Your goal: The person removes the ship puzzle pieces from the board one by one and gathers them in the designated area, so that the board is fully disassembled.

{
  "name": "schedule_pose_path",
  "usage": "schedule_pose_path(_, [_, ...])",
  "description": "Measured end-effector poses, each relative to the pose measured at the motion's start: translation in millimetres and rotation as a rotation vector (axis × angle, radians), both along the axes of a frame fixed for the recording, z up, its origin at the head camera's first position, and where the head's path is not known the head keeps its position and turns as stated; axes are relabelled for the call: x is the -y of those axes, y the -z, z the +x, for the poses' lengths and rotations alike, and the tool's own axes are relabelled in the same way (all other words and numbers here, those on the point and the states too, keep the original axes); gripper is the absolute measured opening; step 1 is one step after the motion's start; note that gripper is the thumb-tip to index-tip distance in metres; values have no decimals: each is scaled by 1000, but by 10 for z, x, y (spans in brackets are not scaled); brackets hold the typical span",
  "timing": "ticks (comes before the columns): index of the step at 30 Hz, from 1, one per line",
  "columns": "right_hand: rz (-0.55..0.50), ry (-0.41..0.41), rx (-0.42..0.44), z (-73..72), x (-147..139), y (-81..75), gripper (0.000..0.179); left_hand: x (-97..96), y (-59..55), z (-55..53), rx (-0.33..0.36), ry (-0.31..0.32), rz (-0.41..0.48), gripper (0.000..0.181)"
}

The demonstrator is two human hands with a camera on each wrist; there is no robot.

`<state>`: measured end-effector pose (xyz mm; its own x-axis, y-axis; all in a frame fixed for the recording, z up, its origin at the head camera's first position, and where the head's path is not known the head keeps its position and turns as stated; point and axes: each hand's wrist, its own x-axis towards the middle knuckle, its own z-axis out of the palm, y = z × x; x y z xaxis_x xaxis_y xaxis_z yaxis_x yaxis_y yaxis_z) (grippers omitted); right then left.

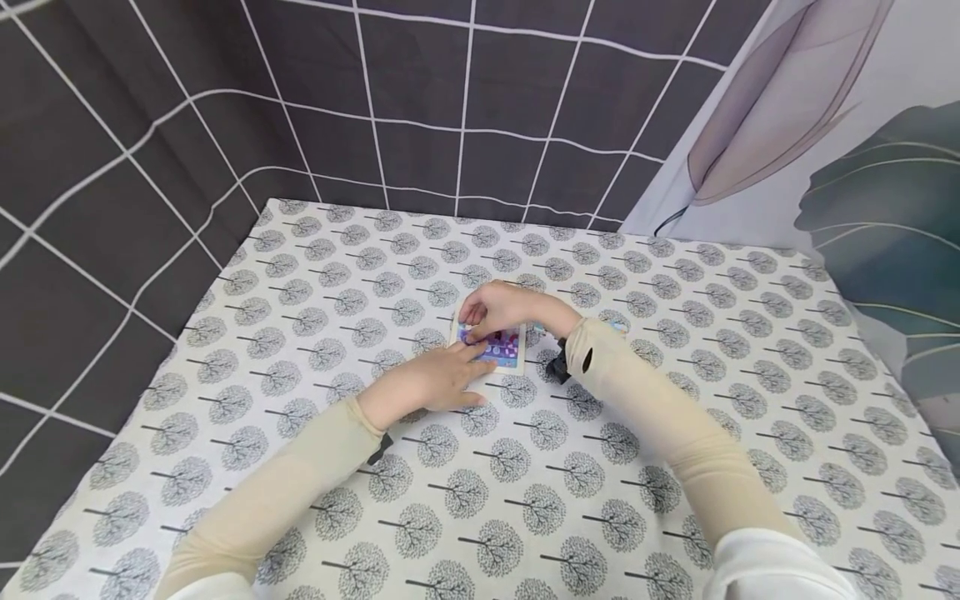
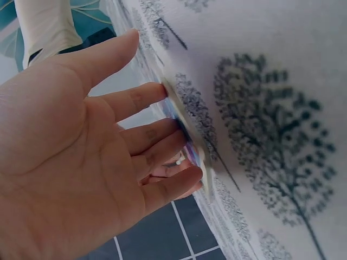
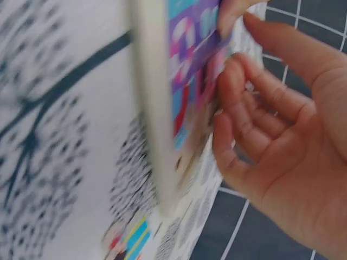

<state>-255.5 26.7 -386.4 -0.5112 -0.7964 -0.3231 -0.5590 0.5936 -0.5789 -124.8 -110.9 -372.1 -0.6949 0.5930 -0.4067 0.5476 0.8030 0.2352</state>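
A small flat board (image 1: 510, 360) with a pale cream border and a purple, pink and blue picture lies on the tablecloth. My left hand (image 1: 435, 379) reaches over its near left side, fingers spread and fairly straight, fingertips on the picture. In the left wrist view, that hand's palm (image 2: 70, 146) faces the camera and holds nothing. My right hand (image 1: 506, 308) arches over the far side of the board, covering part of the picture. The right wrist view shows its fingers (image 3: 236, 97) loosely bent against the printed face, with a gap between thumb and forefinger.
A small colourful flat piece (image 3: 136, 238) lies on the cloth beyond the board, partly hidden behind my right sleeve (image 1: 645, 392) in the head view. The tree-print tablecloth (image 1: 525, 500) reaches back to a dark gridded curtain (image 1: 420, 92).
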Motion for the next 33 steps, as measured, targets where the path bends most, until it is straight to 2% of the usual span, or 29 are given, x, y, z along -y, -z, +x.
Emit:
schedule_pose_path(5, [63, 69, 7, 14, 58, -46, 31, -7, 18, -2, 3, -14, 35, 64])
schedule_pose_path(8, [78, 82, 17, 29, 85, -58, 30, -12, 19, -2, 5, -16, 37, 64])
schedule_pose_path(15, [-9, 41, 1, 53, 54, -52, 31, -10, 8, -11, -2, 6, -7, 65])
schedule_pose_path(22, [-94, -36, -44, 70, -20, 23, 31, 5, -2, 28, 11, -14, -9, 66])
schedule_pose_path(28, [-107, -35, -48, 43, -36, 53, 32, -2, -5, 55, -2, -35, 4, 66])
schedule_pose_path(33, [-94, -12, -40, 40, -36, 65, 35, 8, 19, 46, -15, -17, -29, 59])
